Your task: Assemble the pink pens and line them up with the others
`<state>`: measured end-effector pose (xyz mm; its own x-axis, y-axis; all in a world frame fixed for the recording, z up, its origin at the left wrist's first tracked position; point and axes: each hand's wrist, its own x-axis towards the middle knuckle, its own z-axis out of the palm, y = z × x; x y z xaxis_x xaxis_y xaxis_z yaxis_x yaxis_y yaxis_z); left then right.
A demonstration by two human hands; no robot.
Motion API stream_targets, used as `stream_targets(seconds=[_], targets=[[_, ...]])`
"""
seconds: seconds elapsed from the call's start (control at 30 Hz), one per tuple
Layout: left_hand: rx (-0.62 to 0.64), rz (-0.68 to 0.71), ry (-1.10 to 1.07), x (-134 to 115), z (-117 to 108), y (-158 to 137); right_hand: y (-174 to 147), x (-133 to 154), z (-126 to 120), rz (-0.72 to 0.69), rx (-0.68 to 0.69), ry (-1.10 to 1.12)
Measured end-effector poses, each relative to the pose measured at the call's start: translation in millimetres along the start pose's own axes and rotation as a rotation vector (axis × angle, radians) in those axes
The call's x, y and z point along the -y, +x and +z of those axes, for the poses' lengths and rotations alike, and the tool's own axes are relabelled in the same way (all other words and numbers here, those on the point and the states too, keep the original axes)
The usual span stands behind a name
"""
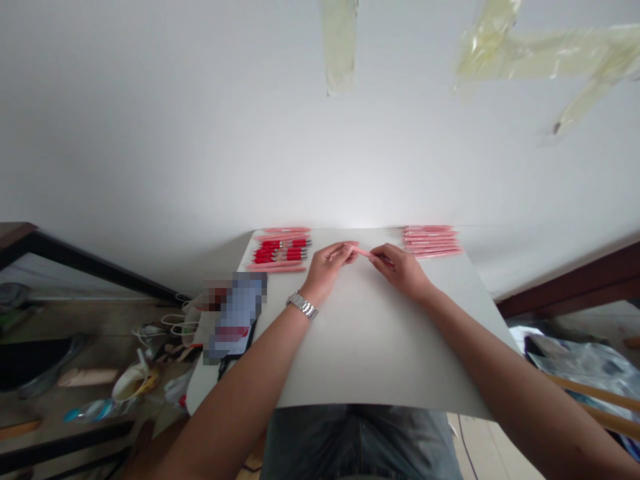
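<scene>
A slim pink pen (361, 251) is held above the white table between both hands. The fingertips of my left hand (327, 263) pinch its left end. My right hand (400, 267) has its thumb and fingers closed on the other end. Left of my left hand lie several red pens (283, 255) with clear and dark parts, with pink pens (277, 269) in front of them and more pink ones behind. A neat row of pink pens (433, 241) lies beyond my right hand, near the wall. Fingers hide both ends of the held pen.
The white table (380, 360) stands against a white wall (350, 160) with yellowed tape on it. A phone-like device (235, 320), blurred out, lies at the table's left edge. On the floor at left are a cup (131, 381) and a plastic bottle (93, 410). Plastic bags (595, 367) lie at right.
</scene>
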<state>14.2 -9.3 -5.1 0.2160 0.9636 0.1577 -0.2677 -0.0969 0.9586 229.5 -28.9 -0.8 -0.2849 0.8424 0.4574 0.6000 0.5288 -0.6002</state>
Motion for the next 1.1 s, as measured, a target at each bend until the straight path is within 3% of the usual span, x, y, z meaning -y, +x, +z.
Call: stream_targets(seconds=[0.57, 0.8, 1.1], targets=[[-0.015, -0.009, -0.001, 1.4, 0.8, 0.0, 0.7, -6.6, -0.3, -0.029, -0.058, -0.013], [-0.023, -0.011, -0.010, 0.6, 1.2, -0.4, -1.6, -1.9, -0.4, 0.077, 0.007, -0.004], [-0.009, -0.022, -0.014, -0.6, 1.1, -0.4, 0.6, 2.8, -4.6, -0.037, 0.046, -0.006]])
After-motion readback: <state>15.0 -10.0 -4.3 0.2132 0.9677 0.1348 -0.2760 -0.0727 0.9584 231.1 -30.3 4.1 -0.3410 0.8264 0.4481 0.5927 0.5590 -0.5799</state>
